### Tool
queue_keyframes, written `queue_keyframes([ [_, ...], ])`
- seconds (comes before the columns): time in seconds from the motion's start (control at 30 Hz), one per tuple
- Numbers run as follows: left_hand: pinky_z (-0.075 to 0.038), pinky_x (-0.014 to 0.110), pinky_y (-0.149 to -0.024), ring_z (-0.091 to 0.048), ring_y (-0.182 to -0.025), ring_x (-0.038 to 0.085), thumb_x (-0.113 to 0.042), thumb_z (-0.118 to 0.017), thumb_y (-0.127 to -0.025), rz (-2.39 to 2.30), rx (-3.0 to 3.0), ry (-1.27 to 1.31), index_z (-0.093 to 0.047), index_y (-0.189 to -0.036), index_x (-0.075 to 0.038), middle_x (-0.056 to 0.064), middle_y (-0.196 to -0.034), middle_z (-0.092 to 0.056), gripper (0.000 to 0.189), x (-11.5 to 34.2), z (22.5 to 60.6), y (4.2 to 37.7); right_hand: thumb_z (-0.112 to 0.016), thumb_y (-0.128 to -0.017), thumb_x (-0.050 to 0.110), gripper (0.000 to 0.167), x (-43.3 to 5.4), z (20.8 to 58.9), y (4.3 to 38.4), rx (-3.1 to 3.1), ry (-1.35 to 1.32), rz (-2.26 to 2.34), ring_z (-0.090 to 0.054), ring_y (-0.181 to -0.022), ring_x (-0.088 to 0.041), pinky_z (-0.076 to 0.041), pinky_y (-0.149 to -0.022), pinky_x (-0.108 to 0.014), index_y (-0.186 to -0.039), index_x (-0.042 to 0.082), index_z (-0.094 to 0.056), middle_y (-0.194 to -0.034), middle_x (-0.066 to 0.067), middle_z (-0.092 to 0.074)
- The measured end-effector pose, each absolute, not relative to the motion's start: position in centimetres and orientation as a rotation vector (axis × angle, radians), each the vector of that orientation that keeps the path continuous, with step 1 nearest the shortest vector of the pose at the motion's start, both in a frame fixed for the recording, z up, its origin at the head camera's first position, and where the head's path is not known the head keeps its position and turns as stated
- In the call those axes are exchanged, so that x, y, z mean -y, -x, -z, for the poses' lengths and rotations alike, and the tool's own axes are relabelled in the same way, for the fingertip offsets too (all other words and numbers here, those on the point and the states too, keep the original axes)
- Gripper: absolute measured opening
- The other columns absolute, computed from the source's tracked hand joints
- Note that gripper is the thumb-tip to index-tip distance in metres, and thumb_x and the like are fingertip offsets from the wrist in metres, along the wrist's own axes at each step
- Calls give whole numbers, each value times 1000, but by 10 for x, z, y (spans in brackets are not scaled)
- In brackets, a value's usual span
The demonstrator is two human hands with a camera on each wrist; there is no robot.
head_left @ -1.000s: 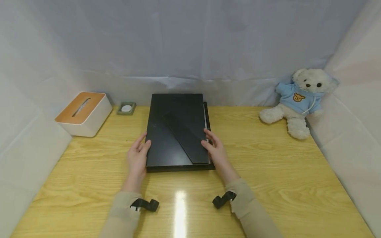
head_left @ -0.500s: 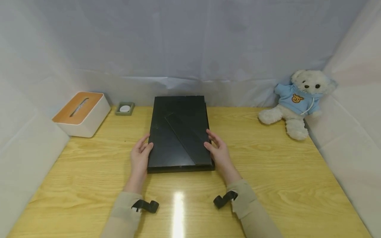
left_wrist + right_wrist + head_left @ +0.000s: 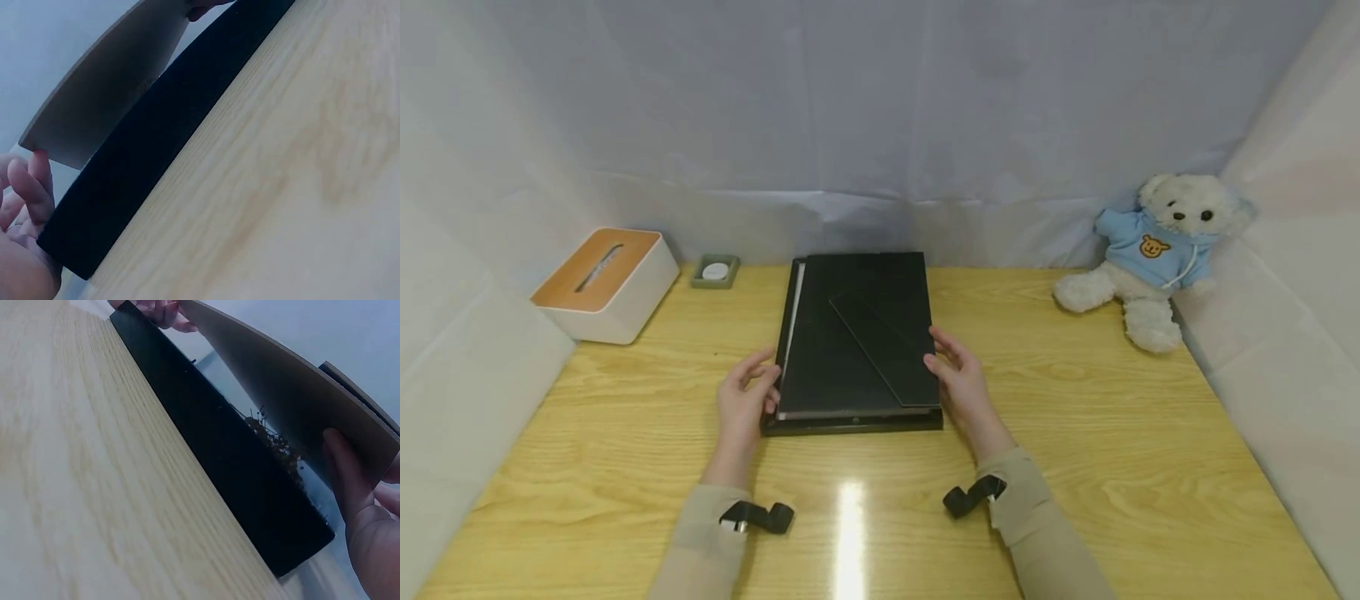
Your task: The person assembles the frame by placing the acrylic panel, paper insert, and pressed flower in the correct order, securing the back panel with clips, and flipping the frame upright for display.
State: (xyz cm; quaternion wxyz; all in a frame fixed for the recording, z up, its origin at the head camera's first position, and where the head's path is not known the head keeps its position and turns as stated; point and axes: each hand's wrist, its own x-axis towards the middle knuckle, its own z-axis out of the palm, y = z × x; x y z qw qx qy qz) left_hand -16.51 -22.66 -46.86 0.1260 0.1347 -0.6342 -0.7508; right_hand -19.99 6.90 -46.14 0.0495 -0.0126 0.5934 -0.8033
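A black picture frame point(image 3: 853, 423) lies face down on the wooden table. Its black backing board point(image 3: 857, 333), with an easel leg point(image 3: 887, 354) fixed on it, is raised above the frame and sits off to the right, baring a pale strip along the left side. My right hand point(image 3: 966, 392) pinches the board's right edge, thumb on top, a finger point(image 3: 340, 465) underneath. At the left edge is my left hand point(image 3: 745, 396), fingers loosely bent; in the left wrist view a fingertip point(image 3: 39, 156) meets the board's corner. Dark sprig-like bits point(image 3: 275, 440) show inside the frame.
At the back left stand a white tissue box point(image 3: 606, 283) with an orange lid and a small grey-green tray point(image 3: 697, 277) holding a white round item point(image 3: 715, 272). A white teddy bear point(image 3: 1161, 250) in a blue hoodie sits back right. Pale curtains point(image 3: 880, 125) enclose the table point(image 3: 1075, 433).
The backing board has shifted right and toward me over the frame, with my right hand on it. The uncovered strip has passed from the right side to the left. My left hand has drawn slightly left.
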Motion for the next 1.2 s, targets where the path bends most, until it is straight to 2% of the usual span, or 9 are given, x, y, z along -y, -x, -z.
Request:
queue_keyframes([
  [0.17, -41, 15, -41, -54, -48, 8, 3, -63, -88, 2136, 1761, -417, -62, -115, 9, 0, -75, -58, 27, 227, 474, 167, -56, -93, -4, 50, -70, 464, 201, -1822, 44, 2441, -23, -47, -4, -24, -41, -16, -142, 1, -43, -126, -13, -40],
  [0.23, -44, 15, -47, -56, -54, 7, 2, -64, -88, 2075, 1796, -441, -63, -114, 7, 0, -77, -58, 27, 228, 476, 169, -56, -93, -4, 51, -70, 464, 201, -1830, 53, 2433, -35, -57, -4, -28, -45, -15, -142, 0, -42, -127, -14, -40],
  [0.4, -48, 18, -75, -57, -91, 12, -3, -68, -87, 1965, 2014, -476, -61, -122, 1, 9, -105, -62, 36, 228, 476, 170, -57, -93, -1, 52, -69, 467, 202, -1894, 38, 2370, -43, -96, -12, -34, -52, -16, -143, 2, -42, -133, -15, -41],
  [0.57, -41, 31, -101, -50, -119, 27, 0, -67, -86, 1955, 2189, -380, -51, -134, 2, 21, -131, -53, 50, 229, 477, 169, -60, -93, 3, 51, -67, 466, 203, -1987, 17, 2279, -51, -92, -13, -39, -51, -17, -142, 7, -45, -138, -16, -42],
  [0.73, -38, 39, -105, -47, -125, 33, 1, -67, -87, 1919, 2285, -300, -47, -136, 5, 25, -135, -49, 53, 231, 479, 170, -60, -94, 8, 52, -65, 464, 204, -2102, 43, 2127, -52, -115, -25, -51, -78, -28, -144, 12, -44, -146, -18, -37],
  [0.83, -38, 39, -105, -47, -125, 33, 2, -66, -87, 1909, 2303, -293, -47, -136, 5, 24, -136, -49, 53, 232, 480, 170, -62, -94, 11, 54, -64, 462, 205, -2249, 104, 2005, -46, -125, -32, -46, -96, -39, -144, 9, -43, -145, -20, -39],
  [0.93, -38, 38, -105, -47, -125, 33, 1, -66, -87, 1899, 2319, -293, -48, -136, 4, 24, -136, -49, 52, 232, 480, 170, -64, -93, 14, 56, -62, 459, 206, -2443, 171, 1841, -49, -119, -33, -44, -98, -44, -144, 4, -42, -137, -22, -47],
  [1.1, -38, 38, -105, -46, -126, 33, 0, -67, -87, 1906, 2327, -304, -48, -136, 4, 23, -137, -49, 53, 232, 479, 170, -66, -92, 19, 57, -61, 457, 208, -2724, 312, 1527, -51, -79, -25, -46, -68, -34, -140, -3, -43, -104, -22, -58],
  [1.2, -38, 38, -106, -46, -127, 33, -1, -68, -87, 1909, 2330, -309, -48, -137, 2, 22, -137, -49, 54, 232, 478, 169, -67, -91, 22, 56, -61, 457, 209, -2808, 358, 1432, -48, -77, -24, -45, -66, -35, -137, -5, -46, -105, -23, -57],
])
